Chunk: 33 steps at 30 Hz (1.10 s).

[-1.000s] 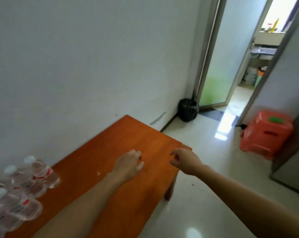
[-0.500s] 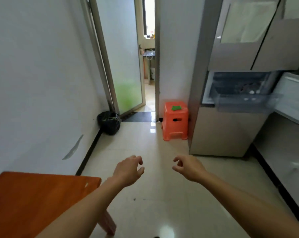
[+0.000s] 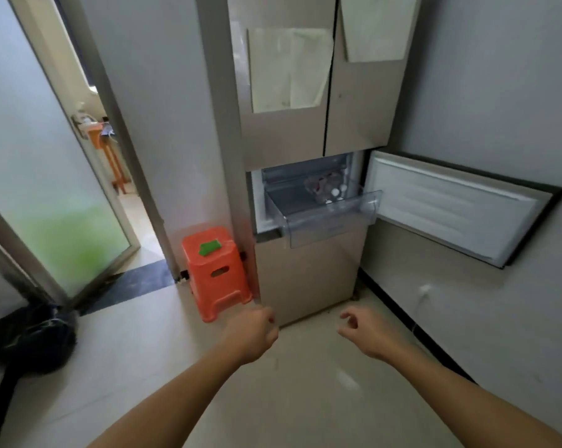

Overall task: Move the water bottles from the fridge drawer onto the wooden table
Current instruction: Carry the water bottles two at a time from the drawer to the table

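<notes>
The clear plastic water bottles (image 3: 325,190) were hard to make out. Only a blurred cluster with a few white caps and a trace of red label showed, too small for you to count. They lay toward the back right corner of the transparent, pulled-out fridge drawer (image 3: 333,223), partly behind its front wall. Both your forearms were cut off by the bottom edge of the view, and the top of the tall beige fridge (image 3: 305,279) ran out of frame.

The white-lined fridge door (image 3: 450,206) stood swung wide to the right, close along the grey wall. Pale tiled floor (image 3: 143,360) lay open between you and the drawer's front edge. An orange plastic stool (image 3: 216,273) stood just beside the fridge's lower left corner. A black bag (image 3: 30,337) sat well apart on the floor by the frosted glass door (image 3: 59,227).

Your left hand (image 3: 252,334) hung in the air low before the fridge, fingers loosely curled, holding nothing. Your right hand (image 3: 366,334) hung apart from it, fingers loosely bent with thumb and forefinger parted, holding and touching nothing.
</notes>
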Available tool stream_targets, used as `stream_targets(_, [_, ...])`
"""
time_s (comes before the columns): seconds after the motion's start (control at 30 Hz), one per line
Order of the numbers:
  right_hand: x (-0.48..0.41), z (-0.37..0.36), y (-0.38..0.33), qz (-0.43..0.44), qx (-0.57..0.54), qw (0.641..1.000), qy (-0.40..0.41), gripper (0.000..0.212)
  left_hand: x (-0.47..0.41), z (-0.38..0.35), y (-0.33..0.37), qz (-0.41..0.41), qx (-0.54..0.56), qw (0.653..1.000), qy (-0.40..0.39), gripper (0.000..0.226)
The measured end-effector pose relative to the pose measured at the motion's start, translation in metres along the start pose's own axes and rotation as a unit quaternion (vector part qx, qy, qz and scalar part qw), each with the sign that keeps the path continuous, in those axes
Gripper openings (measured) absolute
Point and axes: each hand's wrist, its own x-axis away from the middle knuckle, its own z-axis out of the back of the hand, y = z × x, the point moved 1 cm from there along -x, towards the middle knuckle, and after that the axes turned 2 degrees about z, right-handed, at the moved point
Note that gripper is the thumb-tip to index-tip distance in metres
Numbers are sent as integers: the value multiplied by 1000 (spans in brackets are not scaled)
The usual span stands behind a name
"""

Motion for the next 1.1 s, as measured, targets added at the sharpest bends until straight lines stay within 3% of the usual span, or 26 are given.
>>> stream_targets(0.17, [-71, 39, 63, -51, -18, 998, 24, 31, -108, -16, 37, -55, -16, 998, -35, 25])
stream_targets(0.4, [-211, 108, 113, -33, -49, 997, 58, 31, -261, -10, 72, -39, -11, 999, -19, 27])
stream_targets(0.67, [-357, 165, 123, 2, -84, 995, 53, 29, -372, -12, 85, -15, 2, 1000, 13, 24])
stream_targets(0.9, [-483, 185, 102, 22, -121, 991, 58, 28, -475, -9, 55, -8, 20, 994, 105, 19])
stream_targets(1.1, [-586, 189, 88, -19, -152, 987, 37, 12, -542, -40, 42, 25, 86, 995, 53, 21])
